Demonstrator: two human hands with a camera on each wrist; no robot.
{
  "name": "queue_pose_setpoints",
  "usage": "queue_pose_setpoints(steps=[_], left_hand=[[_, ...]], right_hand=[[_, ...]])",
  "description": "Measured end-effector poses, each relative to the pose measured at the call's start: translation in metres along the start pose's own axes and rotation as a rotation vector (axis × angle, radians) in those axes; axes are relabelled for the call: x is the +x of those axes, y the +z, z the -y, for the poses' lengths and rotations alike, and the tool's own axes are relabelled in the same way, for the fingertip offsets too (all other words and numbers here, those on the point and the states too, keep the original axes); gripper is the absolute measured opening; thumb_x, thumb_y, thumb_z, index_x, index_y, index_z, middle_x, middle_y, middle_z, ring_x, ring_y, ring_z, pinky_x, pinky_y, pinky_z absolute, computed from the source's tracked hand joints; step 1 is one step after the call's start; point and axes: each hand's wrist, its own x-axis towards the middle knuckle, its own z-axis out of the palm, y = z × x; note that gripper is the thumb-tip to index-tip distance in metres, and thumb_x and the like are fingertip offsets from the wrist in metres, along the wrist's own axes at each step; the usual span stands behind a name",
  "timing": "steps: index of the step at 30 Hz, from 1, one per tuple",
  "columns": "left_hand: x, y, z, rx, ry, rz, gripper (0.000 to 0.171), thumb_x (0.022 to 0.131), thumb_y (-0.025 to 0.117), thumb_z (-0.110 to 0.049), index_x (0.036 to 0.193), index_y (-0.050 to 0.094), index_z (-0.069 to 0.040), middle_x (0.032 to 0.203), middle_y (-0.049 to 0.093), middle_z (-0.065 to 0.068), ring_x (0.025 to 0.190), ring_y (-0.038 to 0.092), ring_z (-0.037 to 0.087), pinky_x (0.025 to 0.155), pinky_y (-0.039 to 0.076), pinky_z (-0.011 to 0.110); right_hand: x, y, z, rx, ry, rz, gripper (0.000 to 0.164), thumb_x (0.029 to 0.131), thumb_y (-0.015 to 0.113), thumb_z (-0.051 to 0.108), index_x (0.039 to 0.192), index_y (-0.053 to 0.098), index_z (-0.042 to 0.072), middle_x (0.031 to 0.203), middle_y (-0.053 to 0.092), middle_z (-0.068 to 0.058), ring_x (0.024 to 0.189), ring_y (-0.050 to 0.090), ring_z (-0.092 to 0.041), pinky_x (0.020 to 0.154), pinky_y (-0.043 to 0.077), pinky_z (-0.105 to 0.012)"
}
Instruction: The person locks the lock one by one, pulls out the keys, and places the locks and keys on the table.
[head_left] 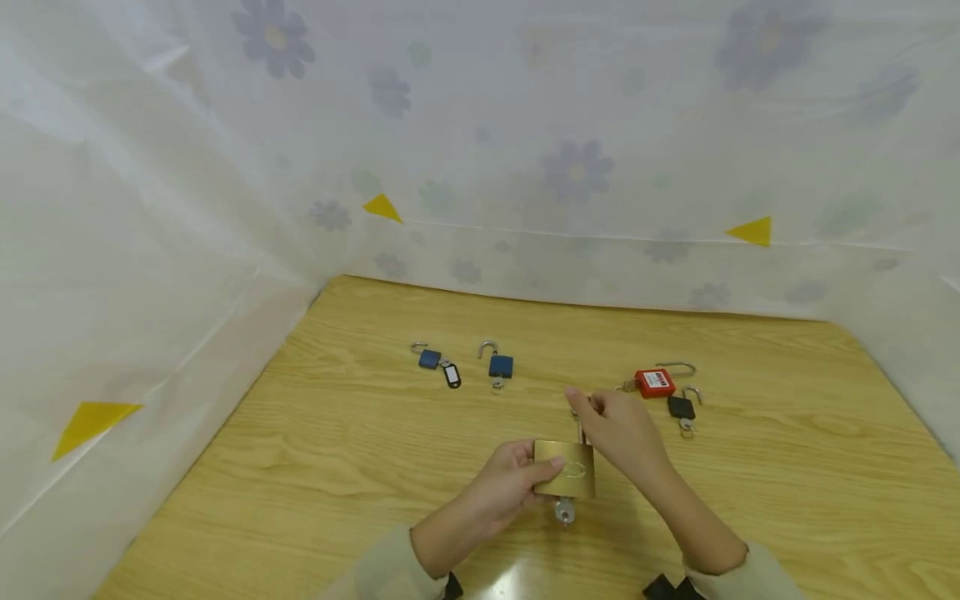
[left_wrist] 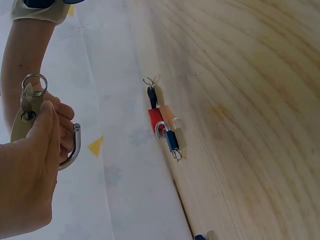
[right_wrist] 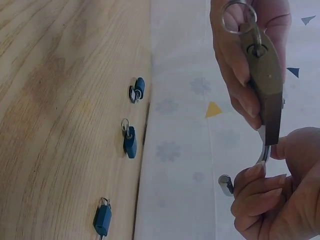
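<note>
My left hand (head_left: 510, 483) grips the body of a large brass padlock (head_left: 576, 475) in front of me, its thumb lying across the front face. A key (head_left: 565, 510) with a ring sticks out of the padlock's underside. Above it, my right hand (head_left: 626, 429) pinches the steel shackle, mostly covered by the fingers in the head view. The shackle (left_wrist: 76, 145) curves out past the right hand's fingers in the left wrist view. Its free end (right_wrist: 226, 185) stands clear of the brass body in the right wrist view, so the shackle is open.
Farther back on the wooden table (head_left: 360, 467) lie two blue padlocks, one (head_left: 430, 359) with a black key tag (head_left: 451, 375), the other (head_left: 501, 367) beside it. At right are a red padlock (head_left: 655, 383) and a black padlock (head_left: 681, 407), shackles open. White flowered sheeting (head_left: 480, 167) surrounds the table.
</note>
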Motion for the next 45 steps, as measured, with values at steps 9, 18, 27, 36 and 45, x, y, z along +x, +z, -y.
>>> queue_pose_setpoints(steps=[9,18,27,36,45], left_hand=[[-0.003,-0.002,-0.001,0.052,0.028,0.060,0.033,0.096,0.046,-0.006,0.123,0.045,0.012,0.123,0.056,0.027,0.107,0.062,0.022,0.093,0.051,0.029],[-0.005,0.000,0.001,0.035,0.000,0.035,0.033,0.096,0.046,-0.006,0.122,0.046,0.012,0.122,0.057,0.025,0.109,0.061,0.025,0.093,0.050,0.033],[-0.006,-0.002,0.002,0.037,-0.005,0.019,0.038,0.098,0.044,-0.017,0.122,0.048,0.012,0.117,0.060,0.023,0.098,0.064,0.016,0.094,0.051,0.034],[-0.007,-0.001,0.000,0.038,0.025,0.033,0.038,0.097,0.046,-0.017,0.121,0.048,0.013,0.113,0.062,0.023,0.089,0.065,0.009,0.089,0.053,0.029],[-0.016,0.005,0.000,0.038,0.016,0.026,0.036,0.097,0.047,-0.017,0.120,0.050,0.010,0.111,0.064,0.021,0.097,0.065,0.018,0.088,0.054,0.035]], right_hand=[[0.004,0.002,0.001,0.101,-0.004,-0.001,0.046,0.094,0.053,0.029,0.055,0.035,0.012,0.045,0.030,0.005,0.042,0.025,-0.008,0.040,0.022,-0.017],[0.001,0.004,-0.001,0.192,-0.043,0.106,0.036,0.098,0.042,0.020,0.064,0.044,0.006,0.053,0.035,0.001,0.044,0.028,-0.007,0.040,0.025,-0.018],[-0.003,0.012,-0.002,0.305,-0.095,0.070,0.037,0.101,0.038,0.020,0.069,0.045,0.003,0.061,0.040,-0.001,0.052,0.034,-0.008,0.049,0.033,-0.021],[-0.007,0.017,-0.005,0.462,-0.257,0.015,0.040,0.102,0.033,0.014,0.066,0.040,-0.001,0.062,0.040,-0.003,0.056,0.037,-0.008,0.055,0.037,-0.022],[-0.015,0.025,0.000,0.508,-0.256,-0.162,0.019,0.098,0.042,0.006,0.092,0.057,-0.002,0.070,0.048,-0.002,0.062,0.043,-0.008,0.054,0.039,-0.020]])
